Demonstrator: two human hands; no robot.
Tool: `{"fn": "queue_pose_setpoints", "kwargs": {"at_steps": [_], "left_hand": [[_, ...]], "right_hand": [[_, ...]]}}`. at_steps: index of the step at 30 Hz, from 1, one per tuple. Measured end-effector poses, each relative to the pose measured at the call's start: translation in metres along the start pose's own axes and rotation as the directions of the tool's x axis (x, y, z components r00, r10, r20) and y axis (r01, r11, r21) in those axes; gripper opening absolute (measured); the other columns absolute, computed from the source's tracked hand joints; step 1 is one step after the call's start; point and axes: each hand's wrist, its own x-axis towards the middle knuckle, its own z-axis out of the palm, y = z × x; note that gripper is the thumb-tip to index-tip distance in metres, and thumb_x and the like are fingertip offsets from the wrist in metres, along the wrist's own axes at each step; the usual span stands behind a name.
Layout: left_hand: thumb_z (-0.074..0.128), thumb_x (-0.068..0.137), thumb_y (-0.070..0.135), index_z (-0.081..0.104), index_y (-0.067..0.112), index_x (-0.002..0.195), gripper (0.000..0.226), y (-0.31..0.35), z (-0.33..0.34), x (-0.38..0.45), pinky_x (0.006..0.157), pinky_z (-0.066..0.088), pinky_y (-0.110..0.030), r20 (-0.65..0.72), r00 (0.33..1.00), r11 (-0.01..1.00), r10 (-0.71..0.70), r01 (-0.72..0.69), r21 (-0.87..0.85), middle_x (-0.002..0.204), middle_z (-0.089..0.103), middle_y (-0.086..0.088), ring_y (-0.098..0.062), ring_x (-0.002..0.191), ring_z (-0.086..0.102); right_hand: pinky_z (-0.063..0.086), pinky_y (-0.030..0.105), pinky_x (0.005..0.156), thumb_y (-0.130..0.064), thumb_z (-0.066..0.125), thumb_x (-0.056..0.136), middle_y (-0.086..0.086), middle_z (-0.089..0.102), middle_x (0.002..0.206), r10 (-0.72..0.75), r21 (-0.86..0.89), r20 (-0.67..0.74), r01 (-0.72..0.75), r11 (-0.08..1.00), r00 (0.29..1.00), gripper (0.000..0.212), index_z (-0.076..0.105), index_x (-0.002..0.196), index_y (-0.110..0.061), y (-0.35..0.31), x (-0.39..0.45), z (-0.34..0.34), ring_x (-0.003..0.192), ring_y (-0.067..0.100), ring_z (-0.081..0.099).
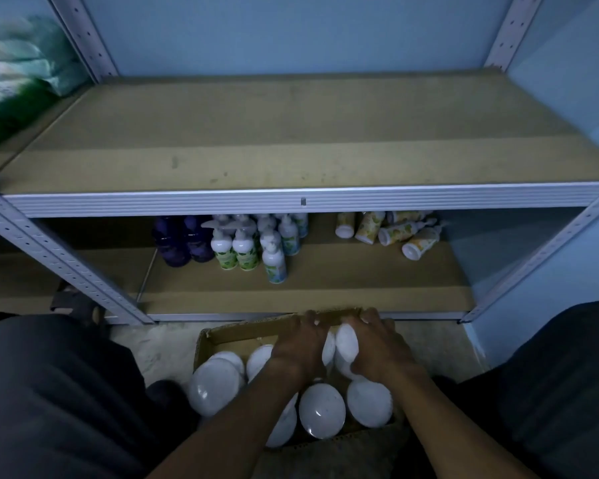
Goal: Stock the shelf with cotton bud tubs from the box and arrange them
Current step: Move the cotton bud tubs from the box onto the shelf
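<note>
White cotton bud tubs [216,381] fill a cardboard box [236,332] on the floor before the shelf [291,150]; the left hand [300,344] and right hand [377,347] each grasp a tub [346,342] inside it

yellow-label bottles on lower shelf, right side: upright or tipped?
Tipped. The yellow-label bottles lie on their sides on the lower shelf, bases facing the camera.
</note>
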Motion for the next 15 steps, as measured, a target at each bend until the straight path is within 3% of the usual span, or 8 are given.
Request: {"fn": "queue_pose_setpoints", "kwargs": {"at_steps": [5,9,11,15], "left_hand": [[0.077,0.069,0.040,0.047,0.020,0.132,0.073,0.008,-0.058,-0.019,0.095,0.047,-0.051,-0.087,0.995,0.999,0.050,-0.049,0.014,0.131,0.042,-0.011,-0.039,0.119,0.043],[0.076,0.060,0.043,0.061,0.018,0.102,0.051,0.018,-0.111,-0.050,0.080,0.054,-0.044,-0.202,0.970,0.990,0.132,-0.141,-0.030,0.111,0.057,-0.007,-0.029,0.102,0.059],[0.078,0.065,0.040,0.065,0.015,0.100,0.045,0.026,-0.137,-0.067,0.077,0.054,-0.040,-0.257,0.954,0.985,0.157,-0.169,-0.026,0.105,0.062,-0.006,-0.024,0.096,0.061],[0.079,0.069,0.046,0.066,0.018,0.102,0.046,0.043,-0.191,-0.102,0.077,0.054,-0.040,-0.312,0.932,0.978,0.184,-0.206,-0.038,0.102,0.065,-0.002,-0.020,0.092,0.062]], "right_hand": [[0.050,0.039,0.095,-0.036,0.080,0.069,0.004,0.034,0.139,-0.022,0.060,-0.041,0.024,0.998,0.999,0.078,0.042,0.138,-0.042,-0.003,-0.021,-0.052,0.123,0.030,0.046],[0.050,0.037,0.095,-0.035,0.083,0.067,0.003,0.043,0.138,-0.094,0.092,-0.112,0.104,0.990,0.989,0.081,0.048,0.139,-0.043,-0.004,-0.049,-0.109,0.127,0.024,0.048],[0.047,0.032,0.096,-0.039,0.083,0.067,0.003,0.040,0.139,-0.100,0.095,-0.163,0.117,0.989,0.981,0.081,0.049,0.141,-0.046,-0.007,-0.067,-0.139,0.128,0.022,0.045],[0.047,0.035,0.095,-0.049,0.080,0.065,0.000,0.040,0.130,-0.084,0.114,-0.242,0.114,0.987,0.967,0.076,0.051,0.136,-0.052,-0.011,-0.104,-0.193,0.121,0.021,0.046]]}}
